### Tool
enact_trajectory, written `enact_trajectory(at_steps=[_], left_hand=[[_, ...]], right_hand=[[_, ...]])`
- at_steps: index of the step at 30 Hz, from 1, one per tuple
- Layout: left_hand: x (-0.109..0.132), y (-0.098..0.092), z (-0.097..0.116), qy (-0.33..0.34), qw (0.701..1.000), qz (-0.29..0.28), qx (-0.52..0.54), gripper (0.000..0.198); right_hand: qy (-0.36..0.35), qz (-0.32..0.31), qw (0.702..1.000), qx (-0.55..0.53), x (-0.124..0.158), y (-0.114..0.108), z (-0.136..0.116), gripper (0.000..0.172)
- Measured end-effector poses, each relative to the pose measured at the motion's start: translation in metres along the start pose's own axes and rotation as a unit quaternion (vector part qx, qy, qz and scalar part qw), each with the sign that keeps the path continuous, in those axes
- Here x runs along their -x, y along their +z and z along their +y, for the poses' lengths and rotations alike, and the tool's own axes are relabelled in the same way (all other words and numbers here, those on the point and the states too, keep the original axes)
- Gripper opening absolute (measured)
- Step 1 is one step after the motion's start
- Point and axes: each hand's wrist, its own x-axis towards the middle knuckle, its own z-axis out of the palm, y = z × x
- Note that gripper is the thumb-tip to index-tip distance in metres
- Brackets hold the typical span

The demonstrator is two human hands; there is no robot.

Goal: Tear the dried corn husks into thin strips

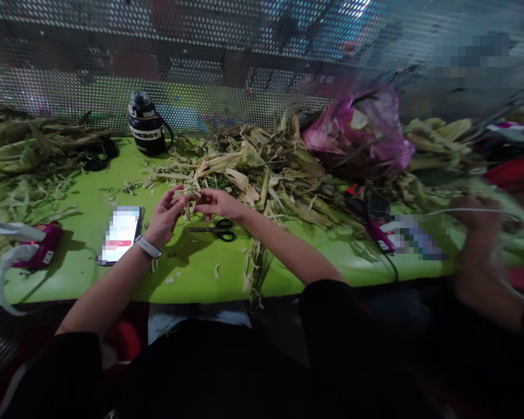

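My left hand (169,215), with a white band at its wrist, is closed on a small bunch of pale husk strips (191,193). My right hand (218,205) pinches the same bunch from the other side, its fingers partly curled. Both hands are above the green table surface (205,273), near the front of a large heap of dry husks (262,169). Black-handled scissors (222,231) lie just below my right hand. A lit phone (121,235) lies to the left of my left wrist.
A black bottle (147,125) stands behind the hands. At left are a purple power adapter (41,247) and more husks (30,145). A pink plastic bag (375,131) sits at back right. Another person's hand (478,215) is at far right, by a white cable. A perforated metal panel (227,75) rises behind.
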Motion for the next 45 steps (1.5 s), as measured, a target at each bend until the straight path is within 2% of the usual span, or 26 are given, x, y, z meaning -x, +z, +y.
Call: enact_trajectory(at_steps=[4, 6, 9, 11, 14, 18, 21, 23, 28, 31, 36, 40, 43, 45], left_hand=[[-0.006, -0.006, 0.002, 0.028, 0.999, 0.026, 0.026, 0.042], [-0.008, -0.008, 0.003, 0.034, 0.998, 0.034, 0.039, 0.043], [-0.006, -0.006, 0.003, 0.012, 0.999, 0.024, 0.023, 0.044], [-0.002, -0.003, 0.002, -0.014, 1.000, 0.001, -0.006, 0.046], [0.002, 0.001, 0.000, -0.035, 0.998, -0.033, -0.037, 0.045], [0.003, 0.000, -0.005, -0.079, 0.996, -0.026, -0.028, 0.039], [0.001, -0.003, -0.006, -0.135, 0.989, -0.054, -0.026, 0.035], [0.001, -0.005, -0.005, -0.129, 0.987, -0.086, -0.051, 0.033], [0.001, -0.008, -0.004, -0.065, 0.974, -0.156, -0.151, 0.032], [0.002, -0.009, -0.007, -0.063, 0.973, -0.169, -0.144, 0.031], [0.004, -0.008, -0.008, -0.124, 0.969, -0.185, -0.108, 0.032], [0.003, -0.009, -0.005, -0.126, 0.966, -0.181, -0.132, 0.031], [0.005, -0.009, -0.001, -0.144, 0.951, -0.230, -0.149, 0.031], [0.007, -0.008, 0.002, -0.176, 0.928, -0.285, -0.163, 0.032]], right_hand=[[0.039, 0.063, 0.996, 0.041, 0.001, -0.008, 0.015, 0.036], [0.068, 0.077, 0.985, 0.140, 0.009, -0.019, 0.018, 0.032], [0.028, 0.150, 0.950, 0.272, 0.020, -0.027, 0.011, 0.037], [-0.008, 0.163, 0.957, 0.238, 0.022, -0.024, 0.004, 0.042], [-0.024, 0.122, 0.981, 0.148, 0.015, -0.009, -0.002, 0.045], [-0.050, 0.142, 0.981, 0.119, 0.002, 0.004, 0.003, 0.043], [-0.075, 0.152, 0.980, 0.102, -0.003, 0.004, 0.010, 0.043], [-0.080, 0.140, 0.983, 0.092, -0.003, 0.000, 0.012, 0.044], [-0.048, 0.087, 0.993, 0.068, 0.002, -0.006, 0.010, 0.047], [-0.026, 0.065, 0.997, 0.041, 0.005, -0.007, 0.009, 0.049], [-0.019, 0.161, 0.986, 0.028, 0.004, -0.011, 0.010, 0.053], [-0.025, 0.238, 0.970, 0.032, 0.001, -0.025, 0.009, 0.051], [-0.027, 0.295, 0.955, -0.005, 0.000, -0.035, 0.007, 0.051], [0.009, 0.271, 0.962, 0.000, 0.000, -0.037, 0.006, 0.050]])
